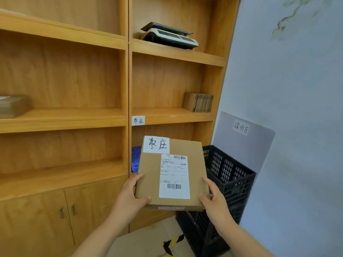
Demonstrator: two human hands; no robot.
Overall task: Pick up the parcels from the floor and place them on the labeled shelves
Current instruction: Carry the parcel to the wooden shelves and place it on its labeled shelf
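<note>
I hold a flat brown cardboard parcel point(150, 175) in front of the wooden shelving. It bears a white handwritten tag at its top left and a printed shipping label with barcodes. My left hand point(130, 195) grips its lower left corner and my right hand point(213, 198) grips its lower right corner. Above the parcel, a shelf point(172, 115) carries a small white handwritten label point(138, 120) on its front edge, with the same characters as the parcel's tag.
A black plastic crate point(230, 175) stands at the right under a wall sign. A stack of flat cardboard point(198, 102) leans on the labeled shelf. A scale point(170, 36) sits one shelf higher. Another brown box point(13, 105) lies far left. Something blue point(136, 158) sits behind the parcel.
</note>
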